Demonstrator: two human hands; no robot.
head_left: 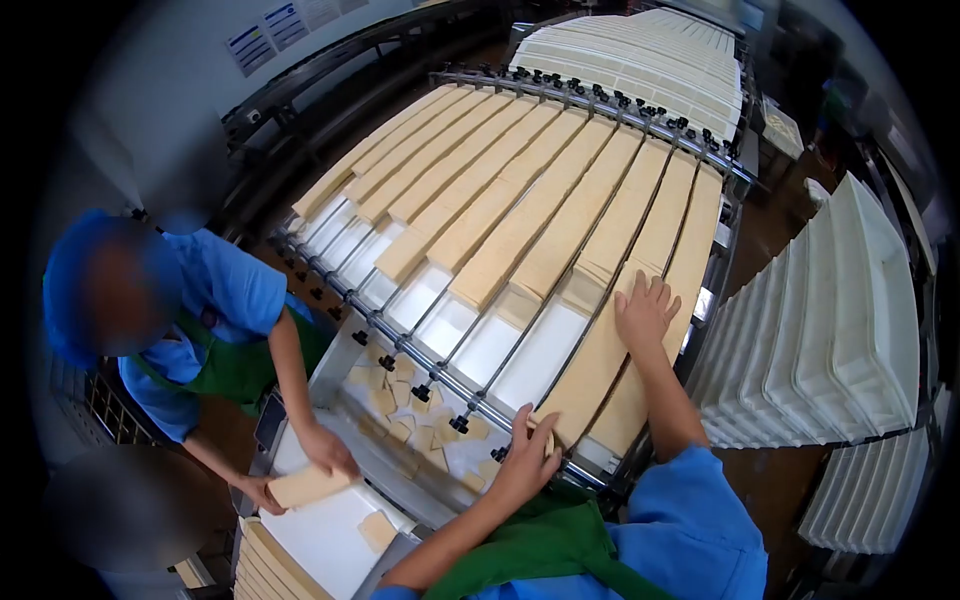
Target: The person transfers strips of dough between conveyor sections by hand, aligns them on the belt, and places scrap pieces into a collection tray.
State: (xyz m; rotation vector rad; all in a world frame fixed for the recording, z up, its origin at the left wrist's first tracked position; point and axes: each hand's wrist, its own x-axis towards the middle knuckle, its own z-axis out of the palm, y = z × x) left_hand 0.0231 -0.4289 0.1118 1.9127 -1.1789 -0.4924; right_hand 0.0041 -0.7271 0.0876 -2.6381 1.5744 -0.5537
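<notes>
Left hand (528,455): fingers parted and bent at the near end of a long, flat, cream-coloured, dough-like strip (592,375); cannot tell whether they pinch it. Right hand (647,312): fingers spread, palm down, toward the strip's far end. Strip location: right side of the rod-divided bench (545,345), near end at the round silver metal bar (465,395).

Risks (judged): uneven pressure between the hands could bend or crack the strip, if it is as soft as it looks. Pulling the near end over the bar could catch it on the black plastic knobs (459,423). A sideways push could ruck the neighbouring cream strip (682,235), which lies close alongside.

Edges and room: bar just beside the left hand; beyond it, a pale trough (345,425) with scattered cream offcuts (400,431). Left of the strip, white channel floor shows uncovered, giving sideways room. Right: bench edge, then stacked white plastic trays (810,340), apart from the right forearm. Co-worker's hands (328,450) hold a short cream block (310,487) farther left, well apart.
</notes>
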